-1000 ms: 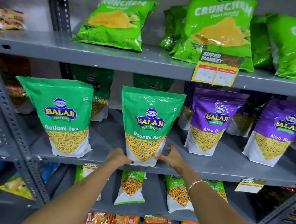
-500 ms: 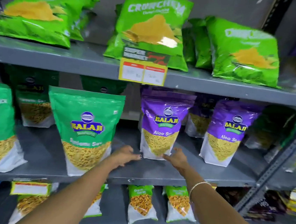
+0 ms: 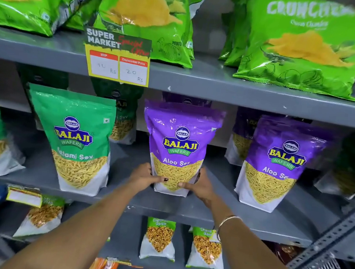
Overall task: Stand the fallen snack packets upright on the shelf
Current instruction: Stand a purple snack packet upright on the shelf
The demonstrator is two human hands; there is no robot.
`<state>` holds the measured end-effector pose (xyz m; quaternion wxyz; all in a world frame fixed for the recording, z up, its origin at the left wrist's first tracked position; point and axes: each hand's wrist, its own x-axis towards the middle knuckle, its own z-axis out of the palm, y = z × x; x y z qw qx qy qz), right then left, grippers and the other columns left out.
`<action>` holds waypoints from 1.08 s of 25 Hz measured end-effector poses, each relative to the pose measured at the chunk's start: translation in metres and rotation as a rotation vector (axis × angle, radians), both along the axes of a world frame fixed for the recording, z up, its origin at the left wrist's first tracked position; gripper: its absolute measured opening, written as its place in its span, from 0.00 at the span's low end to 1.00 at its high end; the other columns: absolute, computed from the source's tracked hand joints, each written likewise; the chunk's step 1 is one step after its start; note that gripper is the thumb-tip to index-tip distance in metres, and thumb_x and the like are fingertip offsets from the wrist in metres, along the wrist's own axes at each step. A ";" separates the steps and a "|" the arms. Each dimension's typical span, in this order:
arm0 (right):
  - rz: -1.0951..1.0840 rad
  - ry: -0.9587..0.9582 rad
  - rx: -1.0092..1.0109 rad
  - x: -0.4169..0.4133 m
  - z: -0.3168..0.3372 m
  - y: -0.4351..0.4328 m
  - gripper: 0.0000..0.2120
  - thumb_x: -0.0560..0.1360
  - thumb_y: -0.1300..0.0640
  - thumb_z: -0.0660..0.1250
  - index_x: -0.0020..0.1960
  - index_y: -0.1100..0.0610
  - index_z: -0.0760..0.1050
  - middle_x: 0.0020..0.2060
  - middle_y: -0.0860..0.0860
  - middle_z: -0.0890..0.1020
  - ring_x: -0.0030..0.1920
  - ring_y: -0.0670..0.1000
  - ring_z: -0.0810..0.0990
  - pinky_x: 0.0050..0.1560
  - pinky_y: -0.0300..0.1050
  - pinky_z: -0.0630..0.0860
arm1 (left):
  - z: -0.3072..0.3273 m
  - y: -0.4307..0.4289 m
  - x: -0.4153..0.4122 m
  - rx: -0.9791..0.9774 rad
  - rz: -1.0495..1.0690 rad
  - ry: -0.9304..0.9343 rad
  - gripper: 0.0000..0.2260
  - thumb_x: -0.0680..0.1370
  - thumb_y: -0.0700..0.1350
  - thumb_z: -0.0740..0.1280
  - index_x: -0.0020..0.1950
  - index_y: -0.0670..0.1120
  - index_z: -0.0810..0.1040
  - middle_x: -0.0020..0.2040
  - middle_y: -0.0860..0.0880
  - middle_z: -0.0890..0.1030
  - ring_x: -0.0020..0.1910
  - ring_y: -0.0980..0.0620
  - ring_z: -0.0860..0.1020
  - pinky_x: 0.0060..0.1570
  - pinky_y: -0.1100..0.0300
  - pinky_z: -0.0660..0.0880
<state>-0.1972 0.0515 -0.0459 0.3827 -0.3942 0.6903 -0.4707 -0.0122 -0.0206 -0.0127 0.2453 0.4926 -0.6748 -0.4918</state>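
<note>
Purple pouch (image 3: 179, 147): upright on middle shelf (image 3: 207, 216), centre, near front edge.
Left hand (image 3: 146, 176): clamped on pouch base, 9 o'clock side.
Right hand (image 3: 199, 186): clamped on base, 3 o'clock side.
Handling: likely light, soft film, slippery; contents crushable.
Hold: low corners, by the gusset, not the limp top.
Neighbours: green pouch (image 3: 77, 139) at 9 o'clock, second purple pouch (image 3: 278, 162) at 3 o'clock.

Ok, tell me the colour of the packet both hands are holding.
Purple on top, with a white base and a yellow sev window: the Aloo Sev packet, clearest in the head view.
</note>
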 end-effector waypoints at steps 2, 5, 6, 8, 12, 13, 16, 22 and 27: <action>-0.012 0.045 0.029 0.012 0.013 0.018 0.39 0.59 0.57 0.80 0.64 0.59 0.64 0.63 0.54 0.75 0.64 0.54 0.73 0.66 0.54 0.71 | 0.003 0.015 0.006 -0.047 0.035 -0.094 0.14 0.67 0.42 0.76 0.33 0.51 0.71 0.43 0.46 0.79 0.42 0.51 0.77 0.32 0.68 0.70; -0.020 0.104 0.058 0.020 0.017 0.035 0.39 0.62 0.59 0.78 0.67 0.59 0.62 0.64 0.55 0.74 0.65 0.56 0.72 0.60 0.49 0.72 | 0.006 0.034 0.014 -0.081 0.047 -0.153 0.09 0.67 0.45 0.76 0.36 0.45 0.77 0.48 0.41 0.83 0.48 0.46 0.81 0.35 0.62 0.68; -0.018 0.113 0.056 0.022 0.019 0.040 0.39 0.62 0.59 0.78 0.67 0.59 0.62 0.65 0.56 0.74 0.65 0.56 0.72 0.60 0.48 0.72 | 0.007 0.037 0.015 -0.081 0.040 -0.161 0.10 0.67 0.45 0.76 0.41 0.41 0.80 0.51 0.40 0.84 0.51 0.45 0.81 0.38 0.63 0.68; -0.019 0.131 0.039 0.025 0.019 0.047 0.39 0.62 0.59 0.78 0.68 0.59 0.62 0.66 0.56 0.74 0.66 0.56 0.72 0.62 0.47 0.70 | 0.008 0.043 0.018 -0.077 0.025 -0.179 0.17 0.68 0.46 0.75 0.51 0.37 0.80 0.55 0.40 0.83 0.55 0.45 0.80 0.40 0.65 0.66; -0.039 0.158 0.023 0.028 0.017 0.055 0.40 0.61 0.58 0.79 0.67 0.59 0.64 0.66 0.56 0.74 0.66 0.55 0.72 0.67 0.52 0.69 | 0.008 0.047 0.021 -0.093 0.015 -0.199 0.20 0.68 0.48 0.75 0.53 0.37 0.78 0.57 0.40 0.82 0.57 0.43 0.79 0.45 0.60 0.69; -0.034 0.165 0.029 0.029 0.017 0.055 0.40 0.60 0.57 0.79 0.67 0.59 0.64 0.65 0.55 0.74 0.66 0.56 0.72 0.67 0.52 0.70 | 0.007 0.047 0.022 -0.094 0.007 -0.207 0.20 0.67 0.48 0.75 0.53 0.37 0.79 0.57 0.40 0.82 0.57 0.43 0.79 0.46 0.59 0.71; -0.035 0.168 0.033 0.029 0.016 0.056 0.40 0.60 0.56 0.79 0.67 0.59 0.64 0.65 0.56 0.75 0.66 0.56 0.72 0.67 0.54 0.70 | 0.003 0.045 0.023 -0.107 -0.009 -0.213 0.21 0.66 0.50 0.76 0.53 0.39 0.79 0.57 0.41 0.82 0.57 0.44 0.79 0.53 0.55 0.75; -0.034 0.139 0.050 0.029 0.015 0.056 0.40 0.62 0.58 0.78 0.68 0.59 0.63 0.66 0.56 0.73 0.66 0.56 0.71 0.67 0.53 0.69 | 0.002 0.045 0.023 -0.106 -0.030 -0.193 0.21 0.67 0.48 0.75 0.56 0.39 0.78 0.59 0.41 0.81 0.59 0.44 0.79 0.53 0.57 0.74; -0.034 0.130 0.100 0.023 0.026 0.063 0.43 0.64 0.58 0.77 0.71 0.61 0.56 0.71 0.58 0.67 0.70 0.57 0.67 0.70 0.54 0.66 | 0.006 0.044 0.033 0.003 -0.126 -0.461 0.28 0.69 0.53 0.72 0.60 0.38 0.69 0.55 0.41 0.78 0.50 0.44 0.79 0.43 0.57 0.69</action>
